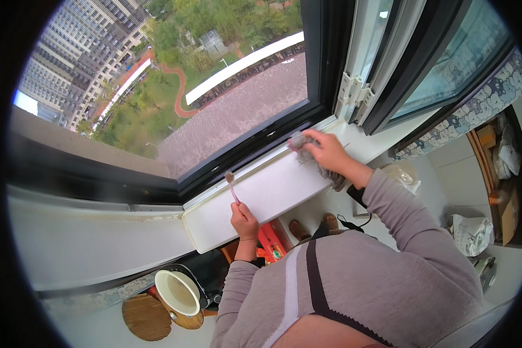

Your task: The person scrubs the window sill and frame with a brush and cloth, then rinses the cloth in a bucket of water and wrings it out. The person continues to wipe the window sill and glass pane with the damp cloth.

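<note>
My left hand (245, 221) is closed around the handle of a small brush (233, 189). The brush's greyish bristles point up at the inner edge of the black window frame (252, 145). Over the right part of the white windowsill (265, 187), my right hand (329, 152) grips a grey, crumpled cloth (303, 141) near the frame. Part of that cloth hangs down below the hand, past the sill's front edge. A thin stick-like end shows just right of the hand; what it belongs to is hidden.
An opened window sash (413, 82) with hinges stands at the right. Below the sill are a white-rimmed container (178, 292), round wooden pieces (146, 317) and a red box (273, 242). Plastic bags (472, 235) and a shelf (483, 165) are at the right. Buildings and trees show outside.
</note>
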The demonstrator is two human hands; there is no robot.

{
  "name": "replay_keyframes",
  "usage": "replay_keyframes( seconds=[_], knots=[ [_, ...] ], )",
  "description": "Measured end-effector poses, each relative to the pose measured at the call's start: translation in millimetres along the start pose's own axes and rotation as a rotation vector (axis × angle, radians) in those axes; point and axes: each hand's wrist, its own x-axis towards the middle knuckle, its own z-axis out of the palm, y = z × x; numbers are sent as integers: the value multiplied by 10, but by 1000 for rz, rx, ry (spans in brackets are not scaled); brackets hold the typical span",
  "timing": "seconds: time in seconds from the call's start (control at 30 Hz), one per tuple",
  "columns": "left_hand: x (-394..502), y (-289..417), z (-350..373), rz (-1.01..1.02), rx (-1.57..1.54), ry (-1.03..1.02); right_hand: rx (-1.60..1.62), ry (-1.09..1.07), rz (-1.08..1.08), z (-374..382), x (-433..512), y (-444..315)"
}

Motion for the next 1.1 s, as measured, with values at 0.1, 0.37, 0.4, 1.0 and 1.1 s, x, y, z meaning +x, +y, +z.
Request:
replay_keyframes(
  seconds=[0.1,0.37,0.4,1.0,1.1],
  knots=[
    [-10,-15,-1,-4,24,-11,-459,358,-159,-274,-42,63],
    [-19,13,-18,7,3,-4,-882,65,137,-177,132,358],
    [-17,16,-17,13,-1,-2,-876,58,154,-171,144,375],
    [85,123,-33,24,-17,-181,-275,40,-106,-97,-536,181],
    [235,364,18,64,-46,-379,-186,196,39,-204,-628,275]
  ],
)
